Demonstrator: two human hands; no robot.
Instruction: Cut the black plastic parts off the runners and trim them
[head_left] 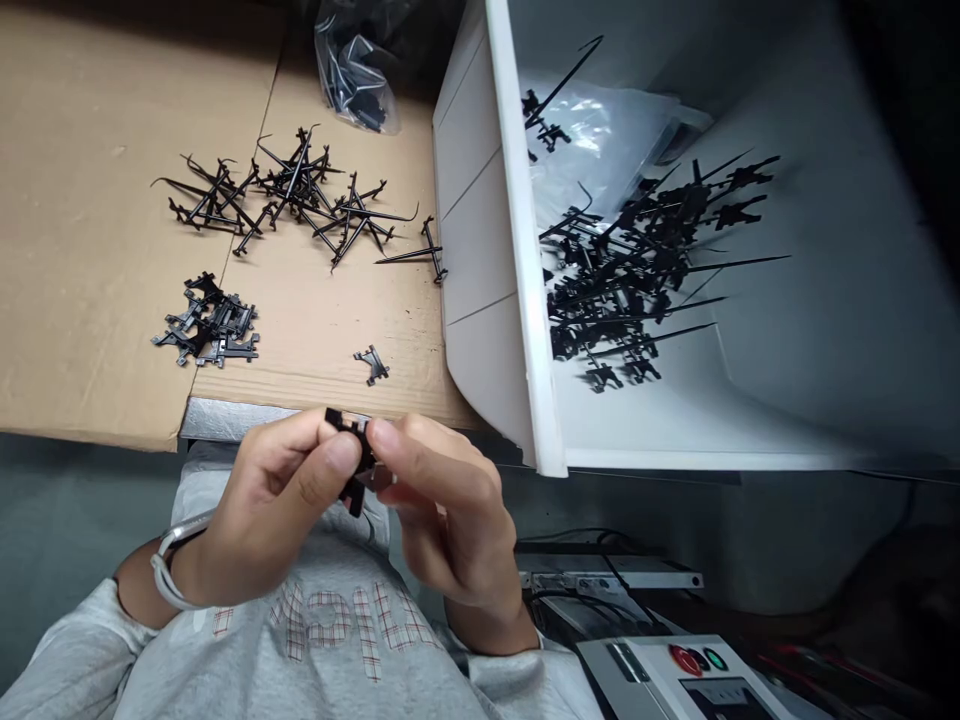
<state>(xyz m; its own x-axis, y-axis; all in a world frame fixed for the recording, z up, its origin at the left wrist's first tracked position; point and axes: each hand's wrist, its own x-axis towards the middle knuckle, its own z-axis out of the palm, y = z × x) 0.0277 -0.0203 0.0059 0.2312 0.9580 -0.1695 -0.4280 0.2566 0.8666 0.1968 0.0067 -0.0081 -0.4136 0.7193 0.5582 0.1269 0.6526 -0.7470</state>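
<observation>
Below centre in the frame, the left hand and right hand are both clamped on a black part lying between them, neither clearly nearer. Fingers hide much of it, but its long axis seems to run steeply, leaning slightly rightward toward the bottom. A loose clip lies just above.

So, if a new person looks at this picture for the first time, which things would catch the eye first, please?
Probably the large white bin on the right, with its tangle of spiky black parts. Next, at lower centre, the left hand and right hand meet around a small black plastic piece. The red button also stands out at bottom right.
</observation>
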